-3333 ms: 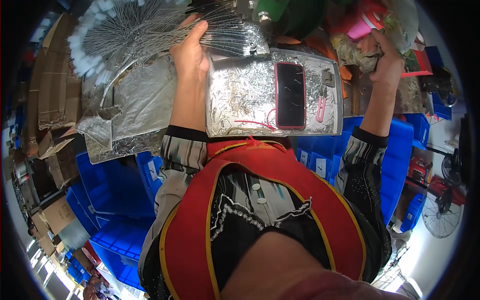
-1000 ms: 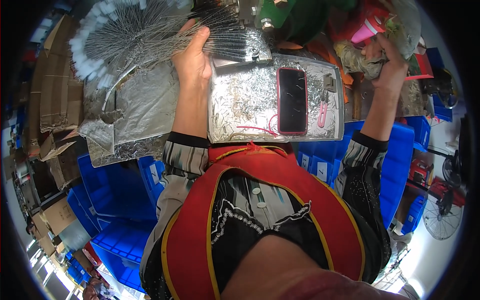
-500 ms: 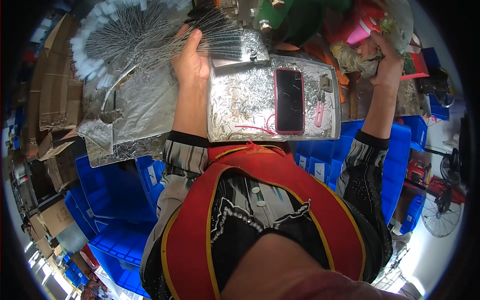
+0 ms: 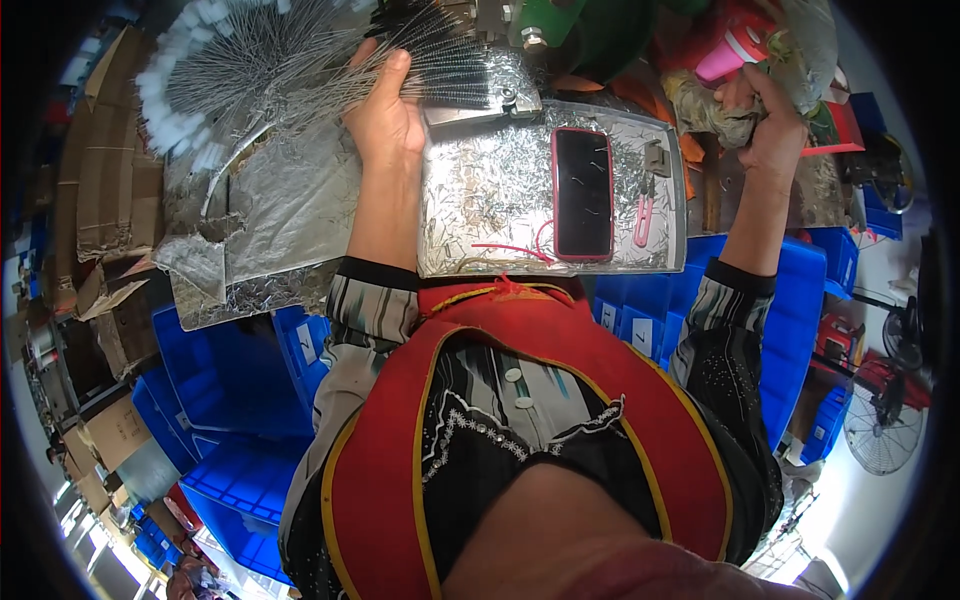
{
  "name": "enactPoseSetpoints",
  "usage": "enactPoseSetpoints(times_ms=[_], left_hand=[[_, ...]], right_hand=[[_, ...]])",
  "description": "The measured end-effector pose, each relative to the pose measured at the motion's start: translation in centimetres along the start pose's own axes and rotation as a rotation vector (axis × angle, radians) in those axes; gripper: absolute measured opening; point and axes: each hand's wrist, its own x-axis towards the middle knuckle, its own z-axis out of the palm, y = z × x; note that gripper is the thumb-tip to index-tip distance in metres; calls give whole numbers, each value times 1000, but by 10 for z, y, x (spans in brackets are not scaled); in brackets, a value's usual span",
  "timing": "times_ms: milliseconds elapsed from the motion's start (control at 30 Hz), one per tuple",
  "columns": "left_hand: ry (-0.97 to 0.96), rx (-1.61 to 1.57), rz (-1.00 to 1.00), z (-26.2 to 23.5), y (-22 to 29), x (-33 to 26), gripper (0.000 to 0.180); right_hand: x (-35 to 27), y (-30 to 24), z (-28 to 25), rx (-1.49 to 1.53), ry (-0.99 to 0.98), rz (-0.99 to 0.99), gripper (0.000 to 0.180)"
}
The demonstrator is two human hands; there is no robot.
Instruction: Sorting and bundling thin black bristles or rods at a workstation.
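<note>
My left hand grips a fanned bundle of thin metal wires with white tips on the far left and dark ends to the right. It holds them above a foil-covered tray strewn with metal scraps. My right hand reaches to the upper right and closes on a grey crumpled rag-like clump. A phone with a red case lies on the tray between my hands, with a pink clip beside it.
Crumpled foil sheets lie left of the tray. Blue plastic bins are stacked below the bench on both sides. Cardboard boxes stand at the left. A green machine part and a pink cup are at the top, a fan at the right.
My left hand has shifted the wire bundle slightly, spreading its dark ends to the right. My right hand has moved a little along the clutter at the upper right.
</note>
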Motion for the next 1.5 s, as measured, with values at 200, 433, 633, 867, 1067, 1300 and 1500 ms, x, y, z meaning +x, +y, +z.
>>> enactPoseSetpoints(times_ms=[200, 433, 633, 867, 1067, 1300, 1500], left_hand=[[-5, 47, 11, 5, 2, -4, 44], [56, 1, 50, 3, -1, -4, 45], [48, 8, 62, 6, -2, -4, 45], [46, 8, 78, 5, -3, -3, 45], [41, -4, 96, 2, -3, -2, 46], [19, 39, 80, 4, -1, -4, 48], [33, 5, 82, 0, -5, -2, 45]], right_hand=[[-1, 1, 0, 58, -19, 2, 17], [10, -3, -13, -121, -114, -62, 18], [13, -1, -17, 240, -83, 107, 17], [14, 0, -18, 225, -75, 140, 16], [10, 1, -9, 241, -61, 121, 16], [2, 76, 11, 322, -57, -319, 7], [-2, 2, -1, -231, -76, -216, 17]])
